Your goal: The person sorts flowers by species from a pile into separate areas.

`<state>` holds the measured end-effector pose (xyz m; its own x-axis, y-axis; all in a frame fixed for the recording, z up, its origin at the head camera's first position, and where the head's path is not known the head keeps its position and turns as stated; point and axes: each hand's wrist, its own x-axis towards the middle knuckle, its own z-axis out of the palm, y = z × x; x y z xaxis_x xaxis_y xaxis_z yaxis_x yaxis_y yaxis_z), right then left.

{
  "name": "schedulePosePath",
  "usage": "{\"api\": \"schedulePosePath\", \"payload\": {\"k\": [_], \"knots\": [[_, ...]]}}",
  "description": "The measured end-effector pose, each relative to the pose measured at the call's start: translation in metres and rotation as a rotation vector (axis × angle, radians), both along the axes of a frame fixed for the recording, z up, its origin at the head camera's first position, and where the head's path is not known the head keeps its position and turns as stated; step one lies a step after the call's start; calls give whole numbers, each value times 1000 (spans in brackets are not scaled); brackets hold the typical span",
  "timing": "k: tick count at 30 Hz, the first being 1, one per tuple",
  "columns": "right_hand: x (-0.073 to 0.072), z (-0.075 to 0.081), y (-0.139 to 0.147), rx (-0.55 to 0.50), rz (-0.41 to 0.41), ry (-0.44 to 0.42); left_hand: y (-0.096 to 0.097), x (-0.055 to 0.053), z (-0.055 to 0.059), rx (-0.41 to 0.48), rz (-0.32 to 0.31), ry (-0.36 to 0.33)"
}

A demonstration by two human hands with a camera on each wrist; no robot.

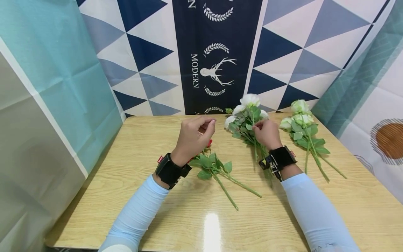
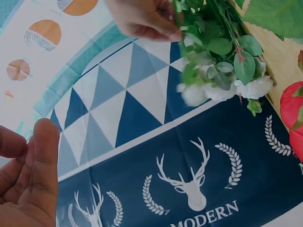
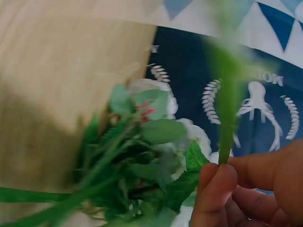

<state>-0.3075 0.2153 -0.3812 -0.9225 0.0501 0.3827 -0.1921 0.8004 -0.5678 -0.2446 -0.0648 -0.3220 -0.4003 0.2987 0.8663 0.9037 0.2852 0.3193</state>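
Observation:
My right hand [image 1: 268, 133] pinches a green flower stem [image 3: 228, 113] between thumb and fingertips. In the head view this stem belongs with the white flowers [image 1: 250, 100], whose leafy stems lie bunched at the table's back. Leaves and white blooms [image 3: 158, 92] show just beyond the fingers in the right wrist view. My left hand [image 1: 193, 138] hovers left of them, fingers loosely bent, thumb near the index finger. Nothing shows in its grasp in the left wrist view. Below it lie red flowers [image 2: 292, 106], mostly hidden by that hand in the head view.
Pale green roses [image 1: 300, 119] with long stems lie at the right of the wooden table [image 1: 126, 182]. The red flowers' bare stems [image 1: 226, 192] point toward the front. A patterned curtain [image 1: 151, 63] hangs behind the table's back edge, with more curtain at both sides.

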Motion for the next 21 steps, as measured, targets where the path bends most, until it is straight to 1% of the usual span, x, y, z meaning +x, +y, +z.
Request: {"api": "schedulePosePath", "payload": {"k": [5, 8, 11, 14, 16, 18, 21], "knots": [[-5, -14, 1, 6, -9, -125, 1, 0, -2, -18, 3, -3], [-5, -19, 1, 27, -6, -163, 2, 0, -4, -23, 4, -2], [-5, -23, 1, 95, 1, -165, 4, 0, -5, -28, 2, 2], [-6, -27, 1, 180, 32, -173, 5, 0, -6, -37, 3, 14], [-7, -28, 1, 218, 53, -175, 5, 0, -7, -42, 6, 22], [-8, -28, 0, 225, 67, -175, 5, 1, -7, -41, 12, 30], [-7, -26, -1, 212, 40, -133, 5, 2, -8, -39, 20, 34]]}}
